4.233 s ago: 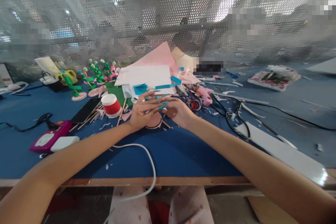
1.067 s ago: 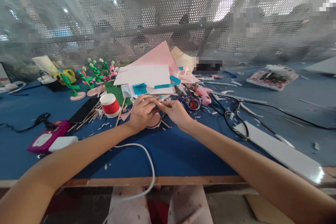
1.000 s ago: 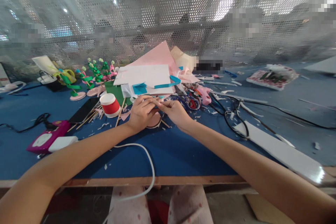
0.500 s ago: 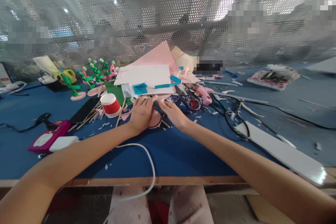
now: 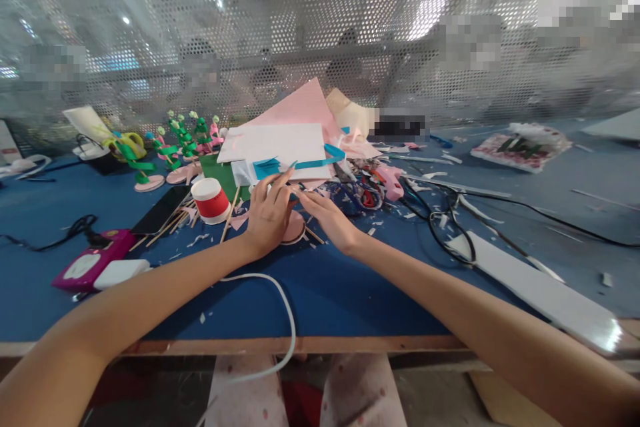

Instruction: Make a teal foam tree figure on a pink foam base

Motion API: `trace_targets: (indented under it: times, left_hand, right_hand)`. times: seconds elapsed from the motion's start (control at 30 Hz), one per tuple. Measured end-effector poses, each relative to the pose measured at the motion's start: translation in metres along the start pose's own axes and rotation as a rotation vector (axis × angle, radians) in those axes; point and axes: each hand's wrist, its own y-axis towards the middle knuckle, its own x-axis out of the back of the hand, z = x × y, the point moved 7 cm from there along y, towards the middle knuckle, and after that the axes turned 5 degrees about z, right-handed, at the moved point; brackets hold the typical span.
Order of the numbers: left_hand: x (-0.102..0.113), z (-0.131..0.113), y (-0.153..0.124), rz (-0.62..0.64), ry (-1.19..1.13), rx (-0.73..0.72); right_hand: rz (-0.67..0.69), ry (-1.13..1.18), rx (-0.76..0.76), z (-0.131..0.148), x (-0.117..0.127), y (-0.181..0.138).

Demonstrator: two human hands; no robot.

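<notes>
Reaching forward from the near corners, both forearms (image 5: pixel 165 283) slant inward over the blue table (image 5: pixel 360 300), passing on either side of a white cable (image 5: pixel 286 300) that loops over its front edge. Ahead, between the hands and partly covered by the left one, a pink disc (image 5: pixel 295 229) lies on the tabletop, its round face upward; being circular, it shows no long axis. A thin stick (image 5: pixel 315 236) shows at its right edge, pointing toward the person's right and slightly nearer. The left hand (image 5: pixel 269 219) is back upward, its fingers fanned and pointing ahead and to the right. The right hand (image 5: pixel 330 219) slants forward and left, fingers nearly straight and side by side. Their fingertips come close together just beyond the disc; whether anything is pinched there I cannot tell. Left of the left hand stands a red-and-white tub (image 5: pixel 211 201). Farther off, a blue strip (image 5: pixel 320 162) bends across a white sheet (image 5: pixel 275 140), before a perforated screen (image 5: pixel 300 20).
</notes>
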Motion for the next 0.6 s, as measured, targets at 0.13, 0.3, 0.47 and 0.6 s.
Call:
trace_targets:
  times: [0.13,0.3,0.47,0.6]
  left_hand:
    - [0.000,0.002,-0.001,-0.021,-0.071,-0.014]
    - [0.001,0.001,0.000,-0.019,-0.078,-0.053]
    - [-0.003,-0.003,0.000,0.020,0.026,-0.125]
    - [-0.007,-0.006,0.000,0.060,0.145,-0.150]
  right_hand:
    - [0.019,-0.299,0.056,0.006,0.000,-0.002]
    - [-0.002,-0.445,0.049,0.001,0.006,0.000]
    - [-0.047,-0.452,0.035,-0.003,0.010,0.001]
    - [-0.122,-0.533,0.103,0.005,0.010,-0.001]
